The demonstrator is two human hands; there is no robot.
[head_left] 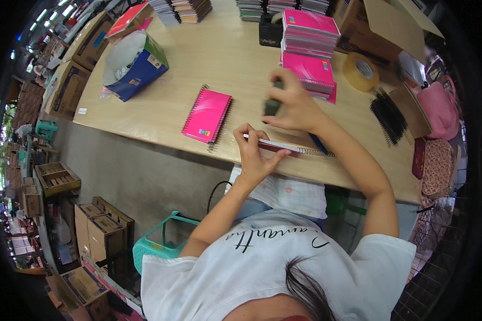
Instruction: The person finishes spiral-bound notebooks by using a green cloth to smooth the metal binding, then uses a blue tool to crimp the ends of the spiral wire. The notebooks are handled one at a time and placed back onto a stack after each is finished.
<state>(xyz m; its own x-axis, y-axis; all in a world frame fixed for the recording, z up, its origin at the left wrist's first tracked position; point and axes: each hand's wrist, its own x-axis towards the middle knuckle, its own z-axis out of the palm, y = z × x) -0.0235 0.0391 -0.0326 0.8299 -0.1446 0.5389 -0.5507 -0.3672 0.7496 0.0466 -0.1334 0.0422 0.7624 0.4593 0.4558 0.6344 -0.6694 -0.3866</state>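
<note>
Head view | Left hand (pixel 258 162): thumb and fingers clamped on spiral notebook (pixel 278 144), edge-on, at near edge of desk (pixel 126 119) | Right hand (pixel 300 111): closed round dark-green block (pixel 272 107), blurred, beyond notebook | Handling: best hold notebook steady, coil (pixel 317 152) unpressed, left fingertips clear of block.

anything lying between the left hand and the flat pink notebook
No, in the head view only bare tabletop shows between the left hand and the flat notebook.

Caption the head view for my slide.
Left hand holds a spiral notebook edge-on; right hand grips a dark green object over the table.
</note>
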